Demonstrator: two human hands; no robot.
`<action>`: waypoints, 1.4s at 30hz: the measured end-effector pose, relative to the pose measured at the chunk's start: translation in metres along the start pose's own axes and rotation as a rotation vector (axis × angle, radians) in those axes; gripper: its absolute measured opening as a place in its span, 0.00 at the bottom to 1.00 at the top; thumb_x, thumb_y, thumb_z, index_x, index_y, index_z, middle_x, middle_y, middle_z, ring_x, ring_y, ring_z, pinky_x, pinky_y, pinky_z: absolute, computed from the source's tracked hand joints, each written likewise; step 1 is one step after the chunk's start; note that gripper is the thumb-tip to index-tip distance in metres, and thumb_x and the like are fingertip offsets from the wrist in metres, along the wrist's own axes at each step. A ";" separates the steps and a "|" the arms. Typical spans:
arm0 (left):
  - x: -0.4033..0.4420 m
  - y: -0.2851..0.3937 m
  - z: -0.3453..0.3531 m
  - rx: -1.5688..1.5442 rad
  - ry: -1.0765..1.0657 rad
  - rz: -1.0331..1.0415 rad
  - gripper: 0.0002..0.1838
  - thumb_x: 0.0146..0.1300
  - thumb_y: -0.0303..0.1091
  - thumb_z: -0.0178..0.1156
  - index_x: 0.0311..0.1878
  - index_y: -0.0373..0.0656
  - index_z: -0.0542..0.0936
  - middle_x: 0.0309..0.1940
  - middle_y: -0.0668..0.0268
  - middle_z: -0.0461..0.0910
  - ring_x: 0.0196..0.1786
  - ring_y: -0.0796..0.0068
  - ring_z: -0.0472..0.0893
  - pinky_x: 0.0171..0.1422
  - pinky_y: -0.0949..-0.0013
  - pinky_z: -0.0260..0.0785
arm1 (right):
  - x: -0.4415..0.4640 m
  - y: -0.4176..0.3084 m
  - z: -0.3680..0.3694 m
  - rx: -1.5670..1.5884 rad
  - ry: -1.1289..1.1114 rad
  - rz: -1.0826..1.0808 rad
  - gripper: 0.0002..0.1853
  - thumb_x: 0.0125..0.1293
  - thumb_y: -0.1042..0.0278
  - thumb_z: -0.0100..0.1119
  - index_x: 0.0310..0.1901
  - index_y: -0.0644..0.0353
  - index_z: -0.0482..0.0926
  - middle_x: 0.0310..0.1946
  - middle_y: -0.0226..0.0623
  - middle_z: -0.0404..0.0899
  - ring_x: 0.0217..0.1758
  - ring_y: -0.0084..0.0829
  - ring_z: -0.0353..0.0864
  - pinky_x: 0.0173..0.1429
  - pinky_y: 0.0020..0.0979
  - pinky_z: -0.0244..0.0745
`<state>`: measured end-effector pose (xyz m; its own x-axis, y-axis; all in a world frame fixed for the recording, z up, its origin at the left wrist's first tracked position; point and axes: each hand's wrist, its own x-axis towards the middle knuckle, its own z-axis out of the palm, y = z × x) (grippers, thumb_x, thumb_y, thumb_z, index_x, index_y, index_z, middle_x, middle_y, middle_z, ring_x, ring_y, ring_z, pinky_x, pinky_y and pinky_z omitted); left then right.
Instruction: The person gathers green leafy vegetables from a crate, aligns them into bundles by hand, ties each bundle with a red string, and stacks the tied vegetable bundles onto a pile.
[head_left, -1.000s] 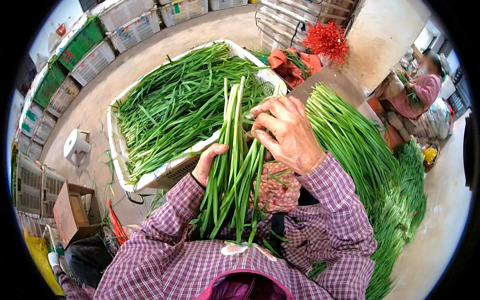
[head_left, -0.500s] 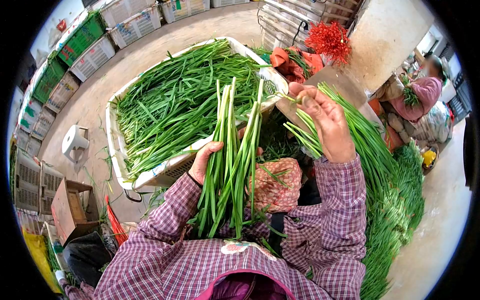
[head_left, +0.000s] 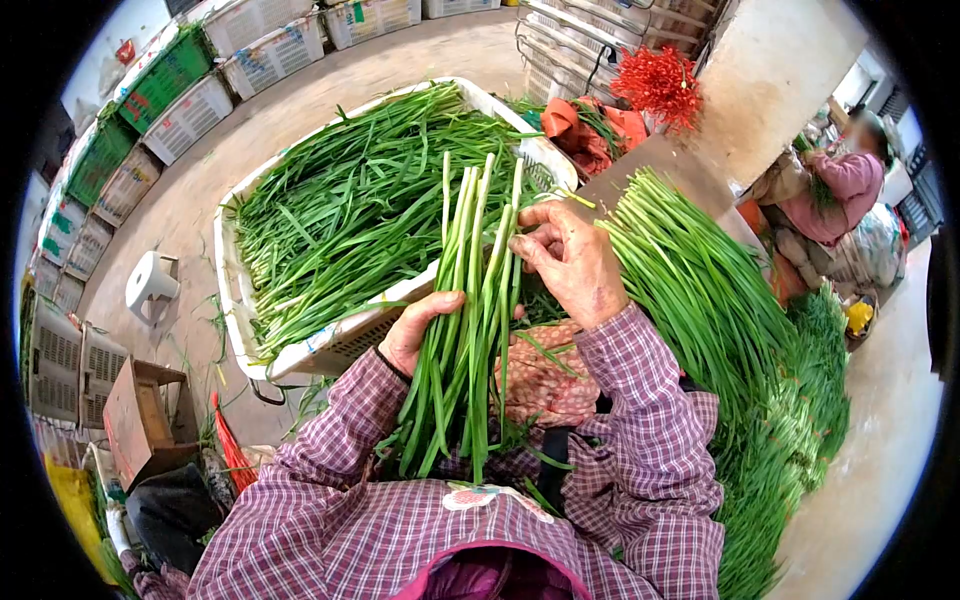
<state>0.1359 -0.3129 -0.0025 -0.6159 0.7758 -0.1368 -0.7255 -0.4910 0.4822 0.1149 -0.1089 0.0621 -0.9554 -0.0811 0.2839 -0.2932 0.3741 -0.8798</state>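
My left hand (head_left: 425, 325) is wrapped round a small bunch of garlic chives (head_left: 462, 310), pale stem ends up and green leaves hanging toward my lap. My right hand (head_left: 570, 255) has its thumb and forefinger closed at a stalk on the bunch's right side. A yellowish scrap (head_left: 579, 199) shows by its knuckles. Beyond my hands stands a white plastic crate (head_left: 222, 262) heaped with green chives. A pile of chives (head_left: 690, 270) lies to the right of my right hand, pale ends toward the back.
A patterned cloth bundle (head_left: 545, 375) sits below my hands. To the left are a white stool (head_left: 152, 285) and a cardboard box (head_left: 150, 415). Red ties (head_left: 658, 85) hang at the back right. Another person (head_left: 840, 190) sits far right holding greens. Stacked crates (head_left: 190, 115) line the back left.
My right hand has moved left and slightly down, from above the chive pile to the stems in my left hand. The left hand and its bunch have barely moved.
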 end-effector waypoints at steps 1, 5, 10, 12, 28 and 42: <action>-0.002 0.000 0.002 0.000 0.003 0.003 0.37 0.58 0.47 0.60 0.69 0.41 0.63 0.60 0.46 0.72 0.53 0.50 0.80 0.55 0.52 0.76 | 0.000 -0.006 -0.001 -0.094 -0.005 -0.018 0.12 0.60 0.67 0.65 0.42 0.64 0.79 0.30 0.42 0.84 0.30 0.32 0.85 0.35 0.31 0.79; -0.004 0.002 0.009 0.164 0.079 0.061 0.32 0.58 0.38 0.62 0.65 0.39 0.67 0.51 0.52 0.78 0.53 0.51 0.80 0.56 0.55 0.75 | 0.005 -0.008 -0.002 -0.307 0.041 -0.246 0.07 0.58 0.71 0.63 0.37 0.61 0.79 0.27 0.41 0.82 0.29 0.37 0.83 0.34 0.34 0.77; -0.004 0.003 0.014 0.323 0.233 0.129 0.26 0.56 0.32 0.62 0.58 0.36 0.70 0.43 0.57 0.80 0.46 0.57 0.82 0.50 0.60 0.78 | 0.017 -0.021 -0.014 -0.648 0.167 -0.463 0.03 0.59 0.70 0.61 0.33 0.55 0.77 0.26 0.36 0.77 0.27 0.39 0.80 0.32 0.38 0.76; -0.005 0.003 0.012 0.330 0.284 0.136 0.26 0.54 0.30 0.63 0.57 0.36 0.71 0.39 0.58 0.80 0.40 0.64 0.83 0.46 0.63 0.80 | 0.027 -0.019 -0.028 -0.763 0.292 -0.513 0.03 0.59 0.69 0.61 0.33 0.52 0.76 0.28 0.34 0.76 0.27 0.38 0.80 0.32 0.38 0.76; -0.032 0.017 -0.029 0.029 0.234 0.183 0.20 0.55 0.36 0.63 0.49 0.36 0.76 0.37 0.61 0.81 0.35 0.65 0.82 0.42 0.62 0.77 | 0.029 0.054 -0.107 -0.847 0.313 -0.020 0.10 0.63 0.64 0.61 0.44 0.56 0.80 0.36 0.43 0.83 0.39 0.43 0.83 0.46 0.39 0.77; -0.013 -0.004 0.005 0.423 0.166 0.190 0.38 0.50 0.41 0.68 0.64 0.37 0.66 0.48 0.53 0.79 0.46 0.62 0.81 0.51 0.60 0.77 | 0.064 -0.030 0.015 0.028 -0.035 -0.374 0.32 0.69 0.40 0.49 0.63 0.58 0.71 0.56 0.44 0.77 0.59 0.38 0.77 0.63 0.35 0.71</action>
<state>0.1483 -0.3194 0.0014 -0.7909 0.5974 -0.1324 -0.4290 -0.3871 0.8162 0.0618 -0.1394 0.1006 -0.7824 -0.2393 0.5750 -0.6227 0.2872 -0.7279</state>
